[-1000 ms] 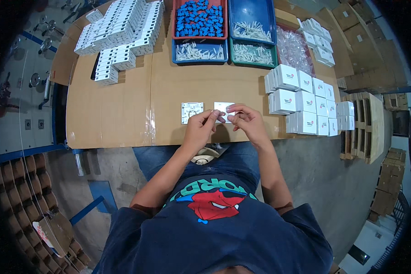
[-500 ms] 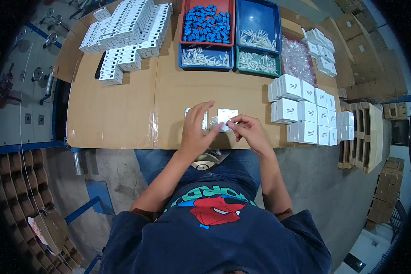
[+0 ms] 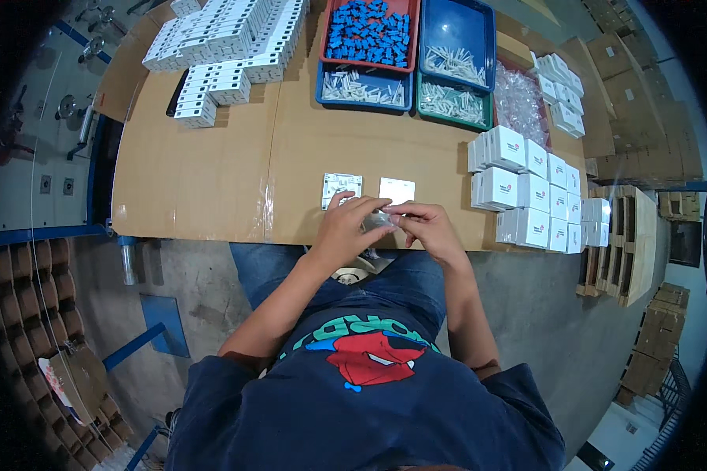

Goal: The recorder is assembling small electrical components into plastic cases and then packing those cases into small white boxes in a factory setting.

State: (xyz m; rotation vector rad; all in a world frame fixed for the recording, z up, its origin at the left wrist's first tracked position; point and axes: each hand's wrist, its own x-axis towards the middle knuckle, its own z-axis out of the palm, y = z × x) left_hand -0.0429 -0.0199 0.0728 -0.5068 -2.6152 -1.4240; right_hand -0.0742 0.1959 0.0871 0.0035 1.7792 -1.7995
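Both hands meet near the table's front edge over a small clear plastic bag (image 3: 379,220). My left hand (image 3: 349,231) is closed, its thumb and fingertips on the bag's left side. My right hand (image 3: 430,229) pinches the bag's upper right edge between thumb and forefinger. What the bag contains, if anything, cannot be made out. Just beyond my left fingers lies a white square frame with cut-outs (image 3: 342,185), its lower part covered by the hand. A plain white square plate (image 3: 397,189) lies to its right, beyond my right fingertips.
Stacks of white modules (image 3: 212,78) stand far left on the cardboard-covered table (image 3: 204,177). Trays at the back hold blue clips (image 3: 369,33) and white plugs (image 3: 363,89). Clear bags fill a red tray (image 3: 518,102). White boxes (image 3: 526,188) are stacked at the right.
My left hand has come down and closed on the clear bag, uncovering much of the white frame. My right hand stays pinched at the bag. The whole view has shifted slightly.
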